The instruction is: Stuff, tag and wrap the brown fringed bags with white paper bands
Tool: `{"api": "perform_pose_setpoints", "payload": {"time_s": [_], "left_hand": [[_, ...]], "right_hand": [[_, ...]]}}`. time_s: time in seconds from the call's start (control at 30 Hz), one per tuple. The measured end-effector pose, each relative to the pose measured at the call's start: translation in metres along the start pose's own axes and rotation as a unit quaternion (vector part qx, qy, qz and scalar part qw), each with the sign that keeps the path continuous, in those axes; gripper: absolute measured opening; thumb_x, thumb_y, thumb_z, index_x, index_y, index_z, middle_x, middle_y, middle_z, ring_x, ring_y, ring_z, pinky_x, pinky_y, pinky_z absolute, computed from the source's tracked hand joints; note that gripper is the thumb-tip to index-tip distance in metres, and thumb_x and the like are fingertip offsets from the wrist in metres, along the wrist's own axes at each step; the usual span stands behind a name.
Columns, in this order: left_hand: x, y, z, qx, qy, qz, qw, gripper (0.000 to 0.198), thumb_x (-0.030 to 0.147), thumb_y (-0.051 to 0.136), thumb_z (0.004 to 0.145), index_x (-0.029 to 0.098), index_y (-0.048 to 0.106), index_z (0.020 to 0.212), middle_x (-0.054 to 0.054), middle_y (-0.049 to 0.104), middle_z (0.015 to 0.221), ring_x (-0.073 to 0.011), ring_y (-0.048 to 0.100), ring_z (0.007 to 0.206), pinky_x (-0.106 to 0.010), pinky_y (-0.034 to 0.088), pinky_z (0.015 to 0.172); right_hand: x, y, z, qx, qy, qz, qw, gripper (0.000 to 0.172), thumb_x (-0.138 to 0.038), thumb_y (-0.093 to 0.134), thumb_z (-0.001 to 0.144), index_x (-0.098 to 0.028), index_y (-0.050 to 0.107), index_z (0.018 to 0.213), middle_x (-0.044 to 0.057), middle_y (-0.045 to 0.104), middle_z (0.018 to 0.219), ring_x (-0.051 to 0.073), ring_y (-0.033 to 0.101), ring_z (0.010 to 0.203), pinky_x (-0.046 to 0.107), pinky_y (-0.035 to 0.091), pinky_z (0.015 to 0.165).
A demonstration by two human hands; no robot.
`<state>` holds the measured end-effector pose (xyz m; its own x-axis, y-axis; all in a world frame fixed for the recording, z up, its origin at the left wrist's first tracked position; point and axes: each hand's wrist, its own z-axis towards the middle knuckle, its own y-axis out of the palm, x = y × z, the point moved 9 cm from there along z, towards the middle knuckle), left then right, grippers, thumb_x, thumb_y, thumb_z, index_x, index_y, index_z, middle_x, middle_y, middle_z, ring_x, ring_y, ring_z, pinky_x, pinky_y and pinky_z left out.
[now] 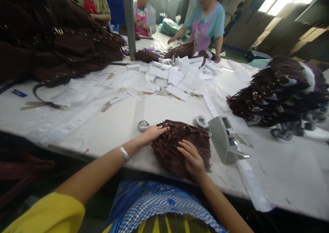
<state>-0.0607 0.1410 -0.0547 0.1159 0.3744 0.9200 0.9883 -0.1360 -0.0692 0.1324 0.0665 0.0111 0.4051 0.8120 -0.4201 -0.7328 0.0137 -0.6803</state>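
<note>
- Head view: brown fringed bag [170,154] lies on white table [120,114], just left of tape dispenser [220,140].
- Left hand [153,133]: grasps bag's upper corner, farther from dispenser.
- Right hand [192,160]: released, rests on bag's front, nearer dispenser.

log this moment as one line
left hand: on top edge of brown bag | right hand: on bag front | tape dispenser: right of bag

The white table [123,113] bears a bag [185,154] at its near edge, with a dispenser [221,138] just right. Bag heaps [275,92] lie left and right, white packets [177,76] far between
</note>
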Motion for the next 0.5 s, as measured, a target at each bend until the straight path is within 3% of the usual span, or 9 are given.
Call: {"api": "perform_pose_setpoints", "payload": {"time_s": [0.1,0.3,0.4,0.5], "left_hand": [[0.003,-0.001,0.015,-0.013,-0.02,-0.003,1.0,0.033,0.044,0.066,0.074,0.012,0.069,0.069,-0.006,0.069,0.063,-0.0177,0.062,0.058,-0.026,0.045,0.053],[0.011,-0.027,0.042,0.003,-0.005,0.014,1.0,0.024,0.036,0.075,0.065,0.014,0.066,0.061,-0.001,0.065,0.06,-0.0134,0.056,0.06,-0.021,0.041,0.055],[0.009,-0.03,0.031,0.004,-0.016,0.01,1.0,0.031,0.044,0.076,0.067,0.014,0.068,0.067,-0.001,0.068,0.066,-0.0143,0.059,0.064,-0.021,0.043,0.057],[-0.001,-0.027,-0.002,-0.014,-0.064,-0.01,0.998,0.057,0.067,0.059,0.078,0.012,0.071,0.082,-0.008,0.073,0.075,-0.0194,0.065,0.065,-0.027,0.049,0.057]], "right_hand": [[-0.002,0.004,-0.001,-0.028,-0.024,-0.022,0.999,0.055,-0.003,0.044,0.093,-0.035,0.057,0.135,0.004,0.062,0.135,0.024,0.047,0.136,0.052,0.044,0.11],[0.005,0.015,-0.002,-0.089,-0.02,-0.017,0.996,0.049,-0.006,0.044,0.095,-0.036,0.061,0.13,0.003,0.06,0.137,0.023,0.047,0.137,0.049,0.044,0.11],[0.008,0.015,-0.003,-0.093,-0.015,-0.009,0.995,0.05,-0.006,0.043,0.094,-0.036,0.061,0.13,0.002,0.061,0.137,0.022,0.049,0.135,0.049,0.043,0.11],[0.008,0.015,-0.005,-0.088,-0.022,-0.006,0.996,0.051,-0.006,0.044,0.094,-0.038,0.06,0.132,0.002,0.061,0.137,0.022,0.051,0.133,0.049,0.043,0.109]]}}
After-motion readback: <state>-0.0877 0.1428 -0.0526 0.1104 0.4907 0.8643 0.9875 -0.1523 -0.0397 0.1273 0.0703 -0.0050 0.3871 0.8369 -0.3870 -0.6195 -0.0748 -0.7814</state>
